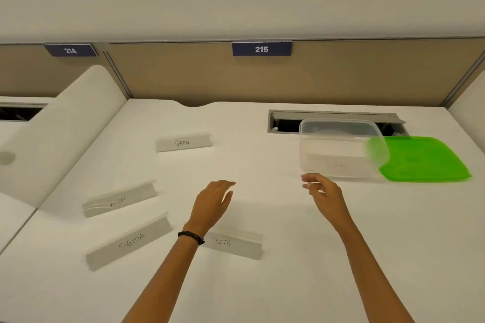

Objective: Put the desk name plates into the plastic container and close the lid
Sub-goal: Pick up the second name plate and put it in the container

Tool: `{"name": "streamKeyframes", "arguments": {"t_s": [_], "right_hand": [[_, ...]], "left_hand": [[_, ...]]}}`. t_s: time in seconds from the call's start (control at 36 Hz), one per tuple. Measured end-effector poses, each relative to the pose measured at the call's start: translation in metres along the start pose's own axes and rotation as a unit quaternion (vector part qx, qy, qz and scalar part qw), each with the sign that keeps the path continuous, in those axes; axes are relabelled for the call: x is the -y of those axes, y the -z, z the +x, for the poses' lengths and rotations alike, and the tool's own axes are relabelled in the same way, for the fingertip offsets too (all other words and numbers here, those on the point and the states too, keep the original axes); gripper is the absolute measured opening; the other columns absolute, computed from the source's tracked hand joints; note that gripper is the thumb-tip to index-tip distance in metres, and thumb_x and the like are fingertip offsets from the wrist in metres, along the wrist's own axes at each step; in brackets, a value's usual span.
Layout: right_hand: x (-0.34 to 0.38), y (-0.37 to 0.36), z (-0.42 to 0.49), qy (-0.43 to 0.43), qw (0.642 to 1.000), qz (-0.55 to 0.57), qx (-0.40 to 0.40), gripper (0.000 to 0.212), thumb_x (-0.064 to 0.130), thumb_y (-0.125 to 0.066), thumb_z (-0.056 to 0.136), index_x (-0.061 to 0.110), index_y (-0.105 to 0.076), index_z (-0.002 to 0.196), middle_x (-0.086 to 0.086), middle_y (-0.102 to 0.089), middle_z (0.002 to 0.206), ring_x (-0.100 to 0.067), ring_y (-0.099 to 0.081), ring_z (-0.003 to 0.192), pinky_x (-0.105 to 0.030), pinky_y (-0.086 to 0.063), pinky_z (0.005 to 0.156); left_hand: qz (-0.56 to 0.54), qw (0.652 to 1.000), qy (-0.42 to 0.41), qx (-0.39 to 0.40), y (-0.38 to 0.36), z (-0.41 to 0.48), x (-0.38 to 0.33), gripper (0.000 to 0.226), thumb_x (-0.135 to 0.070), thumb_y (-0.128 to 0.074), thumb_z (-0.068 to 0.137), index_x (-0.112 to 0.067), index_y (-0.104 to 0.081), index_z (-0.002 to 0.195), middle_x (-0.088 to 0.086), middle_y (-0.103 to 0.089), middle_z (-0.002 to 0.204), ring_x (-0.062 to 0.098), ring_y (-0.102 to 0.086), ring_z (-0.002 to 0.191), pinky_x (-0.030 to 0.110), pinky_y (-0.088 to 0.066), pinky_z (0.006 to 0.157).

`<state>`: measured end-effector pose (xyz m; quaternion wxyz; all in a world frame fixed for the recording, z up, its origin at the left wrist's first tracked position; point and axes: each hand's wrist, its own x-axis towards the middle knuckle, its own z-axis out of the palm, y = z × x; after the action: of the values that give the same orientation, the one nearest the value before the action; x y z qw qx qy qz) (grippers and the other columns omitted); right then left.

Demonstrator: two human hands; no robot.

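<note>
BETA plate (236, 245) near edge | hands (214, 203) empty | container (339, 148) lidless

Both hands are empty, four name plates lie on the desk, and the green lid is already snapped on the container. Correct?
Not quite. The head view shows the green lid lying on the desk beside the open container, not on it. The rest holds.

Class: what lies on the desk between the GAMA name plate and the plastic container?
Nothing: the head view shows bare white desk between the GAMA name plate and the plastic container.
</note>
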<state>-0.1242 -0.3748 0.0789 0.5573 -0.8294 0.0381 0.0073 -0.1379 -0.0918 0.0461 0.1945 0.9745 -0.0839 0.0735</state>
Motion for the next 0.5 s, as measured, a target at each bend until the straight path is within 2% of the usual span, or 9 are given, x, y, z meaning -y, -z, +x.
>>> {"name": "streamKeyframes", "arguments": {"t_s": [0.11, 0.22, 0.28, 0.36, 0.44, 0.5], "right_hand": [[-0.008, -0.021, -0.018, -0.026, 0.998, -0.009, 0.058, 0.022, 0.004, -0.05, 0.092, 0.015, -0.065, 0.102, 0.002, -0.067, 0.103, -0.02, -0.065, 0.096, -0.033, -0.05, 0.088], [-0.02, -0.044, -0.036, -0.073, 0.986, -0.069, 0.131, 0.019, 0.012, -0.05, 0.093, 0.018, -0.065, 0.104, -0.001, -0.064, 0.108, -0.015, -0.061, 0.092, -0.02, -0.046, 0.077], [-0.025, -0.054, -0.045, -0.101, 0.976, -0.113, 0.158, 0.022, 0.015, -0.049, 0.094, 0.016, -0.063, 0.11, -0.002, -0.063, 0.114, -0.012, -0.057, 0.094, -0.021, -0.044, 0.081], [-0.029, -0.064, -0.057, -0.128, 0.96, -0.155, 0.195, 0.026, 0.018, -0.048, 0.095, 0.015, -0.06, 0.118, -0.003, -0.06, 0.123, -0.015, -0.056, 0.106, -0.022, -0.041, 0.089], [-0.03, -0.071, -0.068, -0.147, 0.952, -0.173, 0.206, 0.029, 0.019, -0.048, 0.095, 0.013, -0.058, 0.121, -0.004, -0.058, 0.128, -0.018, -0.054, 0.116, -0.025, -0.041, 0.094], [-0.029, -0.075, -0.072, -0.154, 0.95, -0.178, 0.206, 0.029, 0.02, -0.048, 0.095, 0.012, -0.058, 0.121, -0.005, -0.058, 0.128, -0.019, -0.054, 0.117, -0.026, -0.042, 0.096]], "left_hand": [[-0.008, 0.998, 0.056, -0.001, 0.002, -0.029, 0.028, 0.03, -0.026, -0.049, 0.095, -0.025, -0.057, 0.124, -0.008, -0.062, 0.125, 0.012, -0.054, 0.119, 0.026, -0.049, 0.085], [-0.021, 0.994, 0.108, 0.018, 0.006, -0.054, 0.055, 0.029, -0.026, -0.048, 0.096, -0.026, -0.057, 0.123, -0.009, -0.061, 0.127, 0.012, -0.054, 0.119, 0.027, -0.047, 0.091], [-0.031, 0.991, 0.132, 0.02, 0.009, -0.065, 0.068, 0.029, -0.025, -0.048, 0.096, -0.026, -0.058, 0.123, -0.008, -0.061, 0.127, 0.013, -0.054, 0.12, 0.028, -0.045, 0.094], [-0.048, 0.985, 0.162, 0.022, 0.013, -0.077, 0.082, 0.029, -0.024, -0.048, 0.096, -0.026, -0.057, 0.123, -0.007, -0.06, 0.128, 0.014, -0.052, 0.122, 0.03, -0.042, 0.098], [-0.081, 0.978, 0.188, 0.039, 0.014, -0.088, 0.088, 0.03, -0.027, -0.048, 0.096, -0.027, -0.055, 0.124, -0.007, -0.059, 0.129, 0.015, -0.052, 0.123, 0.034, -0.042, 0.102], [-0.105, 0.972, 0.204, 0.058, 0.015, -0.092, 0.09, 0.03, -0.028, -0.049, 0.095, -0.027, -0.055, 0.125, -0.007, -0.06, 0.128, 0.015, -0.056, 0.117, 0.034, -0.045, 0.099]]}}
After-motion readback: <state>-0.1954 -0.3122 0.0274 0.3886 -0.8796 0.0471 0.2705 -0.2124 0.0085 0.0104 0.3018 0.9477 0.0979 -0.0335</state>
